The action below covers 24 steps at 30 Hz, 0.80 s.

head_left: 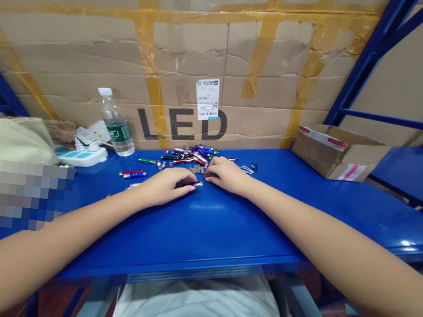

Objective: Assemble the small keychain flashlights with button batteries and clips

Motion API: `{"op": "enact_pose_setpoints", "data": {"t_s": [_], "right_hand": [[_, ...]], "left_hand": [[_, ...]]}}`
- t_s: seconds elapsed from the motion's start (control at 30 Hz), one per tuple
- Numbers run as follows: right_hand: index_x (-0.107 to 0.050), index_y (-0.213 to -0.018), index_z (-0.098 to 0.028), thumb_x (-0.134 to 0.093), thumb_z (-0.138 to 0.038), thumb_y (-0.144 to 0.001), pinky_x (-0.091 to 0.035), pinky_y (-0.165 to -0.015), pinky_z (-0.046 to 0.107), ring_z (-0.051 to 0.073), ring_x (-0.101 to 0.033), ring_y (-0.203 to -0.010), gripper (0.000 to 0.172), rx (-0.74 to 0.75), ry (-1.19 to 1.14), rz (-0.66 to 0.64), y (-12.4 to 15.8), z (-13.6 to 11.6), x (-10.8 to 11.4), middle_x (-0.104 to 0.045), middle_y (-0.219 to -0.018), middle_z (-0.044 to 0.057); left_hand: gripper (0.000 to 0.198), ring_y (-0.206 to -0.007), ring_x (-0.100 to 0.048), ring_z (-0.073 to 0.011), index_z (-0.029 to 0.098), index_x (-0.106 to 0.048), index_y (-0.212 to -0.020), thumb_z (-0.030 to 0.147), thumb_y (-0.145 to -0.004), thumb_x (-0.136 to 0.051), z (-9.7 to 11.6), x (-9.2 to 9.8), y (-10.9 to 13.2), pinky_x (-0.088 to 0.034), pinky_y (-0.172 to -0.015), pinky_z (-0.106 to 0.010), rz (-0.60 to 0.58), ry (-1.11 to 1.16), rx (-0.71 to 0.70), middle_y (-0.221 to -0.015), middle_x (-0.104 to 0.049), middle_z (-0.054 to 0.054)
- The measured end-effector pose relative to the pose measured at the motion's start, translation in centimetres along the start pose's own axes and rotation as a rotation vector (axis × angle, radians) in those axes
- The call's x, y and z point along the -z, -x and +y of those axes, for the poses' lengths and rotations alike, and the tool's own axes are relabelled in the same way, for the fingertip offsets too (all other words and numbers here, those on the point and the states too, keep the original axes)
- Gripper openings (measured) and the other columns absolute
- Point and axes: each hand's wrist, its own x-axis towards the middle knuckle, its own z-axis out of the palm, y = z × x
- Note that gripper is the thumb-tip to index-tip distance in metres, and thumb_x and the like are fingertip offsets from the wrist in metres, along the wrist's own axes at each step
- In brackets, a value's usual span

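Note:
Both my hands rest on a blue metal shelf top (227, 222). My left hand (165, 186) has its fingers curled around a small purple keychain flashlight (195, 184), whose silver end pokes out. My right hand (227, 175) is closed in a pinch right beside that end, at a small heap of button cell batteries (196, 169); what it pinches is too small to name. Behind the hands lies a pile of small coloured flashlights (192, 155). A red one and a blue one (132, 173) lie apart to the left, and a green one (147, 161).
A large taped cardboard box marked LED (191, 73) stands along the back. A water bottle (115, 123) and a white power strip (83, 155) sit at left, beside a cream bag (4, 148). An open small carton (336, 150) sits at right. Blue rack posts (366, 59) frame the shelf.

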Motion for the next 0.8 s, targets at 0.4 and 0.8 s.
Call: {"op": "enact_pose_setpoints", "data": {"t_s": [0.4, 0.8], "right_hand": [[-0.066, -0.078, -0.016, -0.062, -0.017, -0.083, -0.044, -0.075, 0.030, 0.016, -0.057, -0.080, 0.006, 0.143, -0.325, 0.288, 1.0, -2.0, 1.9, -0.062, -0.080, 0.004], [-0.065, -0.082, -0.017, -0.056, -0.016, -0.085, -0.044, -0.077, 0.030, 0.016, -0.058, -0.082, 0.009, 0.051, -0.324, 0.278, 0.8, -2.0, 1.5, -0.065, -0.084, 0.004]], "left_hand": [[0.024, -0.087, -0.065, -0.0174, 0.020, -0.064, -0.098, 0.038, -0.086, -0.054, -0.6, -0.3, 0.0, -0.051, -0.079, -0.029, 0.087, 0.179, 0.083, -0.095, -0.070, -0.002], [0.026, -0.086, -0.065, -0.0179, 0.019, -0.064, -0.098, 0.039, -0.085, -0.054, -0.8, -0.1, -0.1, -0.051, -0.079, -0.030, 0.064, 0.187, 0.119, -0.095, -0.071, -0.003]]}}
